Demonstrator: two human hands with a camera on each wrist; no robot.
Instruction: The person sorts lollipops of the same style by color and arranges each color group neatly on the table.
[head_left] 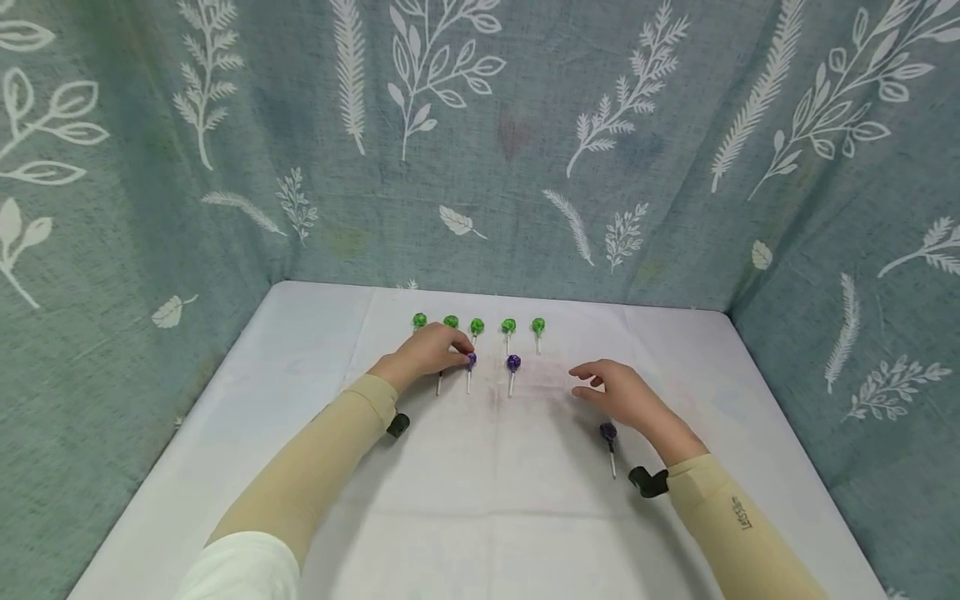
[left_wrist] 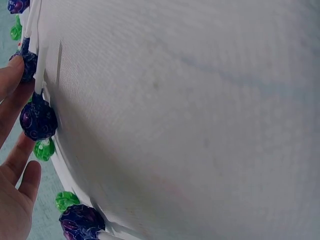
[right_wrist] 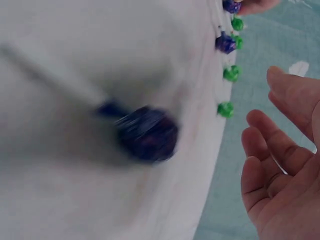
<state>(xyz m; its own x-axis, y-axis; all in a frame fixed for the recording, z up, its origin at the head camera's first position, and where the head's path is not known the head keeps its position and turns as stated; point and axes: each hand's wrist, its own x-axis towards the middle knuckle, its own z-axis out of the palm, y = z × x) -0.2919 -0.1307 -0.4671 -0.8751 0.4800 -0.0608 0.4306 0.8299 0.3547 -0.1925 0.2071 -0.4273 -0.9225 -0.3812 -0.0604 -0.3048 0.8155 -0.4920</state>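
Note:
At the row of purple-wrapped lollipops, my left hand (head_left: pixel 431 348) pinches the head of one purple lollipop (left_wrist: pixel 29 66) between thumb and finger. Its white stick points toward me on the table. Another purple lollipop (left_wrist: pixel 39 120) lies beside it, mostly hidden by the hand in the head view. To the right is a further purple lollipop (head_left: pixel 513 363). My right hand (head_left: pixel 621 395) hovers with fingers apart and slightly bent, holding nothing. Nearest to it, a separate purple lollipop (head_left: pixel 608 432) lies on the table, blurred in the right wrist view.
Several green lollipops (head_left: pixel 508 325) form a row behind the purple ones, partly covered by the left hand. They lie on a white-covered table (head_left: pixel 450 533). Leaf-patterned curtains (head_left: pixel 510 225) enclose its back and sides.

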